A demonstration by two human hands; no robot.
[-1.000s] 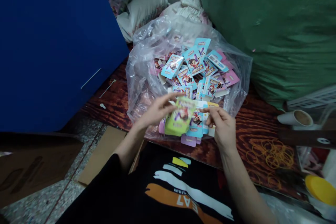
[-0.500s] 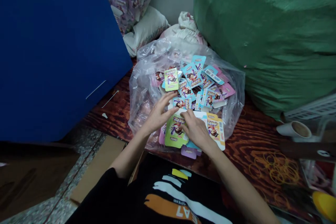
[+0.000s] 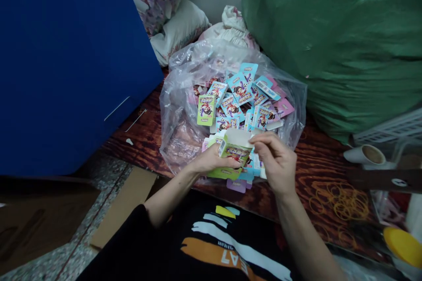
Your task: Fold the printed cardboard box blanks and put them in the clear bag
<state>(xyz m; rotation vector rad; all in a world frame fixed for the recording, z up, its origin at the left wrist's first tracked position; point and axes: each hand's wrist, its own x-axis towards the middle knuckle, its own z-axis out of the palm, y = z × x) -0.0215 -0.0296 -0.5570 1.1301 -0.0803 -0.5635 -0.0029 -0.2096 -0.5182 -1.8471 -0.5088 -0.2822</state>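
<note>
A green printed cardboard box (image 3: 233, 152) is up in front of me, its pale flap raised. My left hand (image 3: 214, 158) is wrapped around its left side, thumb across the front. At the flap's right end, the fingertips of my right hand (image 3: 275, 158) pinch its edge. Under and behind the box lie more printed cartons, among them a purple one (image 3: 236, 185). Beyond them, blue, pink and purple small boxes (image 3: 242, 90) are heaped in an open clear plastic bag (image 3: 178, 136). A small green box (image 3: 206, 110) rests at the heap's left side.
A blue panel (image 3: 72, 70) stands at the left, a large green covered bulk (image 3: 329, 48) at the right. On the wooden surface (image 3: 310, 167) are yellow rubber bands (image 3: 346, 202) and a white cup (image 3: 365, 155). White sacks (image 3: 184, 26) lie behind.
My hands have picked up a green box from the cartons in front; its flap now stands up. The small green box has shifted left and turned on the heap, uncovering a blue box.
</note>
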